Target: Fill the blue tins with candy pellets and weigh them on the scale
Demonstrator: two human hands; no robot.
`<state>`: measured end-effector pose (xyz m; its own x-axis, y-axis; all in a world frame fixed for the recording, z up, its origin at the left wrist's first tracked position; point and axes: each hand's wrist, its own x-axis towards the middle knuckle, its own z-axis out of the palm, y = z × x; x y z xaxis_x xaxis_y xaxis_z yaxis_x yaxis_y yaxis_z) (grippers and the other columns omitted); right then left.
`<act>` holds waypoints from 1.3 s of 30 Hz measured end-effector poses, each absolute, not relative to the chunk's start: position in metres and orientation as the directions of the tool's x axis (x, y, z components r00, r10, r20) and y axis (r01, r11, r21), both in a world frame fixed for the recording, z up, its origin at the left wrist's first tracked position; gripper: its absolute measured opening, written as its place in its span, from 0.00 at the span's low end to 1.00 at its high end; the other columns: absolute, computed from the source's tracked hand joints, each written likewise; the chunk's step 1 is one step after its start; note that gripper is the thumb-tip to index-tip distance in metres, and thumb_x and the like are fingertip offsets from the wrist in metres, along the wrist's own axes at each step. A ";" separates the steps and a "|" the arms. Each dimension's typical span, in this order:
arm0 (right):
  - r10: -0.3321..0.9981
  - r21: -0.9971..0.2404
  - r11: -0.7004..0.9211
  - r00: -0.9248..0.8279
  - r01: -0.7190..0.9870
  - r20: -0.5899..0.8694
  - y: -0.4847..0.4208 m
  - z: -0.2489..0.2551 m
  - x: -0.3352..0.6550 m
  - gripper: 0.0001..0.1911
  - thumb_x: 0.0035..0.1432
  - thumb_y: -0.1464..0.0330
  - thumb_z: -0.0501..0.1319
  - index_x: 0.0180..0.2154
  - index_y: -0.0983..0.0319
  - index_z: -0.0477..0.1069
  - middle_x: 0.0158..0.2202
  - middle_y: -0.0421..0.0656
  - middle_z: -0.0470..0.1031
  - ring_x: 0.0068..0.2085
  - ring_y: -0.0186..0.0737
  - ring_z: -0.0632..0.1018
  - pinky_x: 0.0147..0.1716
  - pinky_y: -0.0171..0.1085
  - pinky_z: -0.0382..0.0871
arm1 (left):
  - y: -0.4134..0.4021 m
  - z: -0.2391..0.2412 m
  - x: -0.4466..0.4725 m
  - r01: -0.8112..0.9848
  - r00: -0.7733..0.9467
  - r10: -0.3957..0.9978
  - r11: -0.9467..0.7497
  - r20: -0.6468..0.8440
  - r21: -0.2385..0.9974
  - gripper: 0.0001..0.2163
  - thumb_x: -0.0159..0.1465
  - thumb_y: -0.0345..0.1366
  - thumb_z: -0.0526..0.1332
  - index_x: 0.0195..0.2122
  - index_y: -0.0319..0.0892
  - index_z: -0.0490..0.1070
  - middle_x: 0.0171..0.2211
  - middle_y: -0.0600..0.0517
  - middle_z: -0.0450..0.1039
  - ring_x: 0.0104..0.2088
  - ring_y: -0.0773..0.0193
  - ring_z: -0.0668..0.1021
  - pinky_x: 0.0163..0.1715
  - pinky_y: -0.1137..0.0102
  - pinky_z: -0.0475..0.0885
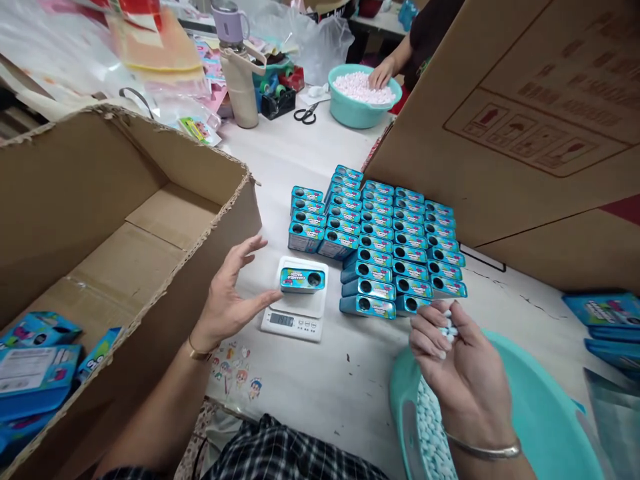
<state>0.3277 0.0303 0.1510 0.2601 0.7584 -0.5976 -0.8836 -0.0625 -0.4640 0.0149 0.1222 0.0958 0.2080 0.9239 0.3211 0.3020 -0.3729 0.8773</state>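
A blue candy tin with a round dark hole in its top stands on a white digital scale. Left of the tin, my left hand has thumb and fingers spread apart, with nothing in it. My right hand is cupped palm up, its fingers curled round several small white candies. Below that hand a turquoise basin holds a teal scoop and many pale candies. Rows of similar blue tins stand behind and right of the scale.
An open cardboard box with blue tins inside is at the left. A large carton leans at the right. Farther back are a bottle, scissors and another basin, with a co-worker's hand in its candies.
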 end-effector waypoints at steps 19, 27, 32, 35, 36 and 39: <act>0.896 -0.650 -0.033 0.266 -0.759 -0.356 0.131 0.147 0.220 0.15 0.64 0.59 0.60 0.30 0.61 0.66 0.19 0.30 0.55 0.18 0.26 0.57 0.16 0.28 0.53 | 0.135 0.089 0.056 0.415 0.504 0.796 -0.564 0.336 0.714 0.27 0.56 0.42 0.73 0.55 0.45 0.68 0.54 0.45 0.72 0.56 0.50 0.72 0.58 0.55 0.66; 0.903 -0.786 0.049 0.364 -0.616 -0.229 0.135 0.133 0.197 0.15 0.59 0.58 0.63 0.28 0.60 0.67 0.18 0.32 0.57 0.22 0.30 0.66 0.26 0.32 0.65 | 0.140 0.081 0.065 0.424 0.470 0.818 -0.540 0.332 0.727 0.21 0.57 0.42 0.72 0.50 0.47 0.72 0.47 0.49 0.76 0.49 0.53 0.75 0.53 0.57 0.67; 0.901 -0.801 0.035 0.365 -0.598 -0.233 0.132 0.133 0.196 0.14 0.59 0.58 0.63 0.28 0.60 0.67 0.19 0.32 0.58 0.22 0.30 0.66 0.27 0.31 0.65 | 0.140 0.079 0.067 0.415 0.462 0.827 -0.522 0.322 0.745 0.20 0.58 0.42 0.71 0.50 0.48 0.73 0.47 0.49 0.76 0.49 0.52 0.75 0.54 0.56 0.67; 0.900 -0.792 0.045 0.368 -0.609 -0.233 0.131 0.134 0.195 0.15 0.59 0.58 0.63 0.27 0.60 0.67 0.19 0.32 0.59 0.23 0.30 0.66 0.27 0.31 0.66 | 0.138 0.082 0.065 0.405 0.461 0.830 -0.513 0.315 0.757 0.21 0.57 0.41 0.72 0.52 0.48 0.72 0.48 0.48 0.75 0.51 0.51 0.75 0.55 0.56 0.67; 0.896 -0.776 0.038 0.365 -0.630 -0.252 0.132 0.134 0.195 0.14 0.59 0.59 0.63 0.27 0.60 0.66 0.19 0.32 0.59 0.22 0.30 0.65 0.25 0.30 0.65 | 0.137 0.082 0.063 0.390 0.464 0.831 -0.503 0.307 0.771 0.24 0.57 0.42 0.72 0.53 0.48 0.71 0.50 0.47 0.74 0.52 0.51 0.74 0.56 0.56 0.67; 0.861 -0.644 -0.061 0.287 -0.763 -0.421 0.134 0.137 0.201 0.13 0.62 0.62 0.60 0.27 0.60 0.63 0.18 0.30 0.55 0.18 0.27 0.58 0.16 0.27 0.53 | 0.138 0.078 0.051 0.301 0.408 0.871 -0.412 0.275 0.860 0.31 0.56 0.47 0.71 0.59 0.46 0.67 0.56 0.44 0.71 0.57 0.51 0.72 0.58 0.57 0.66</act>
